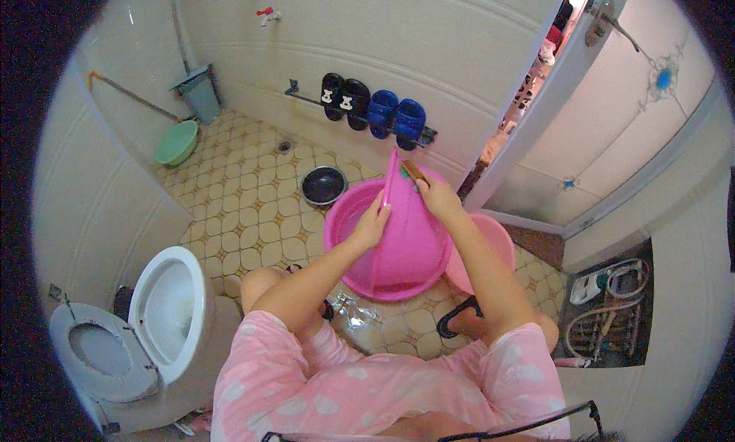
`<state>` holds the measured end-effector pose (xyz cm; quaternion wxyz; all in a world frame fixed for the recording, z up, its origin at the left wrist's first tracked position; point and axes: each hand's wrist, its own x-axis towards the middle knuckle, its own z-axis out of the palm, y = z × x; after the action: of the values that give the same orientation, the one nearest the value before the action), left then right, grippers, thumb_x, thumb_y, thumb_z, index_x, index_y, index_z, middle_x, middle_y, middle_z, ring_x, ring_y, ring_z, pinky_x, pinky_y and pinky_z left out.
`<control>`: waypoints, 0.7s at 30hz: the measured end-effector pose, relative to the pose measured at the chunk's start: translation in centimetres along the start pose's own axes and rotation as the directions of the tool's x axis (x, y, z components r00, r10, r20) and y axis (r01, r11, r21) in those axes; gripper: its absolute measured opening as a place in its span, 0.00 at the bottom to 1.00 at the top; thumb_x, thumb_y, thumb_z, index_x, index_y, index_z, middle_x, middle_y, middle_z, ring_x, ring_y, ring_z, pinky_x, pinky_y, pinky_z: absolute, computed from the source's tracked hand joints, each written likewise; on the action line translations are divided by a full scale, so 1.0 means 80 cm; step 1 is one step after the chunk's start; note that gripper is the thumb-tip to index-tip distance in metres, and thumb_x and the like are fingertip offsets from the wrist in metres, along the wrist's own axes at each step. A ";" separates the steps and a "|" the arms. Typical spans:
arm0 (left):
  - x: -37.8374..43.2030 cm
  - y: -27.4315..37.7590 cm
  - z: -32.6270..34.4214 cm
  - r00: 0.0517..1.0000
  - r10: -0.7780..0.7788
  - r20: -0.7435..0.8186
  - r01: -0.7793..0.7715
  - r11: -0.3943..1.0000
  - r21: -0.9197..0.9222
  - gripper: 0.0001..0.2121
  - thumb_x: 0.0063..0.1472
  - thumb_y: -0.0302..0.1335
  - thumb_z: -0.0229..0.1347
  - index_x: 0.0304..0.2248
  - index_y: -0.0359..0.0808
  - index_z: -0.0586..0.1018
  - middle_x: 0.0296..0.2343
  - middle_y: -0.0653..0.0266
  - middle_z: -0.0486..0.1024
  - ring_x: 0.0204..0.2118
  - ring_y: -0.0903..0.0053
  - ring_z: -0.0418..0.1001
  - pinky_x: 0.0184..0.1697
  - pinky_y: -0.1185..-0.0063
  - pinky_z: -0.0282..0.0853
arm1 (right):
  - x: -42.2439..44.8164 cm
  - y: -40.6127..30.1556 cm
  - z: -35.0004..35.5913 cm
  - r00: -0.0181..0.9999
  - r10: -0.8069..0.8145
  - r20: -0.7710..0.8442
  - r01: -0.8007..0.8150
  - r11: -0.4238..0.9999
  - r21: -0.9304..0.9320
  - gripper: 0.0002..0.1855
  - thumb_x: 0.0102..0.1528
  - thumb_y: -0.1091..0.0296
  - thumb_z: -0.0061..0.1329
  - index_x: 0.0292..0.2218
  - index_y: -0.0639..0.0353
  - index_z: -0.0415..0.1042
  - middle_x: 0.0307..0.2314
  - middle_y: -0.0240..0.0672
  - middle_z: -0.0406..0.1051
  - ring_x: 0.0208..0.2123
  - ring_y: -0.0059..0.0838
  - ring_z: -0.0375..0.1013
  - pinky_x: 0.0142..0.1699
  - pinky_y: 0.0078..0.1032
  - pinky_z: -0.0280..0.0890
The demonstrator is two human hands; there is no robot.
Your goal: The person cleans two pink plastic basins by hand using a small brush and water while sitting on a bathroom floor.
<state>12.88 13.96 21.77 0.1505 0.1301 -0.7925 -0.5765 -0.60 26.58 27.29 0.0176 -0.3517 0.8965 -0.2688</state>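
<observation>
My left hand [372,222] grips the rim of a bright pink plastic basin [411,235], which is tilted up on its side. My right hand [437,198] holds a scrubbing brush [414,171] with a brown back and green bristles against the tilted basin's outer side, near its top. Under and behind it, another pink basin [332,235] sits on the tiled floor. A paler pink basin [498,241] stands at the right, partly behind my right forearm.
A dark round bowl [324,186] rests on the tiles. Slippers [383,111] hang on a wall rack. An open toilet [172,310] stands at left, a green basin [177,142] and a grey bin [198,94] at far left. The door [551,155] is ajar at right.
</observation>
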 end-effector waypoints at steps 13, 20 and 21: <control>0.033 0.012 -0.015 0.969 -0.178 0.170 0.205 0.965 -0.160 0.29 0.56 0.42 0.44 0.51 0.32 0.52 0.44 0.51 0.61 0.46 0.69 0.60 0.48 0.76 0.54 | -0.045 -0.016 0.000 0.993 0.117 0.017 -0.116 0.992 -0.049 0.23 0.53 0.54 0.33 0.49 0.53 0.55 0.29 0.54 0.67 0.32 0.51 0.67 0.38 0.40 0.60; 0.105 -0.039 -0.008 0.993 -0.115 0.003 0.106 0.902 -0.418 0.27 0.59 0.42 0.37 0.52 0.33 0.50 0.49 0.55 0.54 0.51 0.71 0.53 0.52 0.78 0.47 | -0.092 -0.046 0.005 0.992 0.061 0.113 -0.059 0.998 -0.021 0.24 0.52 0.53 0.35 0.49 0.50 0.54 0.27 0.53 0.67 0.29 0.51 0.68 0.34 0.41 0.61; 0.109 -0.049 -0.011 0.994 -0.098 0.042 0.105 0.829 -0.550 0.26 0.59 0.40 0.37 0.52 0.33 0.51 0.49 0.55 0.54 0.51 0.71 0.53 0.52 0.78 0.47 | -0.096 -0.050 0.010 0.992 0.021 0.122 -0.016 0.999 -0.039 0.25 0.52 0.52 0.34 0.50 0.46 0.52 0.25 0.52 0.68 0.27 0.50 0.68 0.32 0.42 0.62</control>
<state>5.28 8.71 19.04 0.1462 0.1199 -0.5859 -0.7880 7.87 28.67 27.35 0.0683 -0.3597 0.9018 -0.2295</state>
